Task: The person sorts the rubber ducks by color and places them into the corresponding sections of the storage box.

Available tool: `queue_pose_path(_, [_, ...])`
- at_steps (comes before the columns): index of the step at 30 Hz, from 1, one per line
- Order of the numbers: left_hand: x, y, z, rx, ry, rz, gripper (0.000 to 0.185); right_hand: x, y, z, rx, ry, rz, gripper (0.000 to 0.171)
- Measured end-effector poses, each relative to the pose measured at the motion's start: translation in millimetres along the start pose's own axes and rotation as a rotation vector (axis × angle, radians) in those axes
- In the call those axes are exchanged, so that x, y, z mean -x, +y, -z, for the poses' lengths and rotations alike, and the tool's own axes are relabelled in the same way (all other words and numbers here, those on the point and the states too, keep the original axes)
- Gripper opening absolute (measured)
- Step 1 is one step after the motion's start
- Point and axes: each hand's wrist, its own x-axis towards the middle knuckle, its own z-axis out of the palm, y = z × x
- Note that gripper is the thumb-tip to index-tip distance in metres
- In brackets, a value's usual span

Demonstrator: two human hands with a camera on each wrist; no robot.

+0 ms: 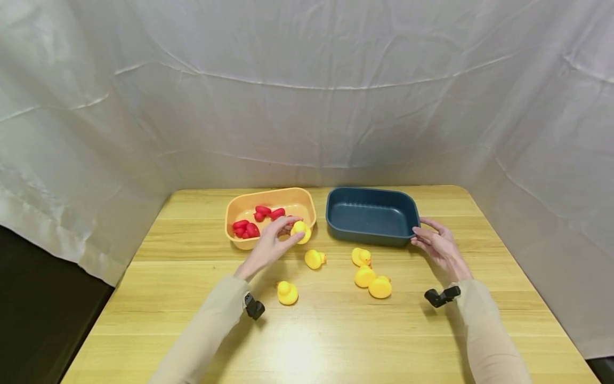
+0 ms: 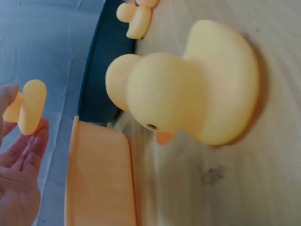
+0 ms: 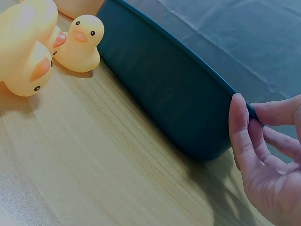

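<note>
Between thumb and fingers my left hand (image 1: pixel 269 248) pinches a yellow rubber duck (image 1: pixel 301 233), held up at the front right corner of the orange bin (image 1: pixel 243 245). The left wrist view shows that duck side-on, its underside partly hidden by the fingers. Several red rounded toys (image 1: pixel 252 230) lie inside the orange bin. At the right, my right hand (image 1: pixel 442 247) grips the rim of a dark blue bin (image 1: pixel 362 236) at its front right corner, thumb on one side and fingers on the other. Nothing lies in the blue bin.
More yellow ducks lie on the wooden table (image 1: pixel 336 330): one duck (image 1: pixel 314 260) before the orange bin, another duck (image 1: pixel 288 294) nearer the front, and a cluster with one duck (image 1: pixel 380 287) before the blue bin. A pale curtain (image 1: pixel 307 117) hangs behind and beside the table.
</note>
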Motion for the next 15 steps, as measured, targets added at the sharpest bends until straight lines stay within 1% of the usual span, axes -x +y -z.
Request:
queue_pose_path(2, [-4.6, 3.1, -1.2, 0.005, 0.008, 0.008, 0.037, 0.1, -0.3, -0.3, 0.001, 0.0, 0.0, 0.069])
queue_pose_path(8, [-18.0, 9.2, -4.0, 0.013, 0.023, 0.074, 0.037, 0.3, -1.0, -0.2, 0.014, 0.006, -0.004, 0.07])
queue_pose_path(12, [-29.2, -7.2, -10.9, -0.014, 0.04, 0.112, 0.036, 0.5, -1.6, 0.0, 0.013, 0.001, -0.009, 0.071])
queue_pose_path(15, [-37.7, -18.8, -17.4, -0.022, 0.04, 0.143, 0.039, 0.7, -1.9, -0.1, 0.02, 0.003, -0.008, 0.071])
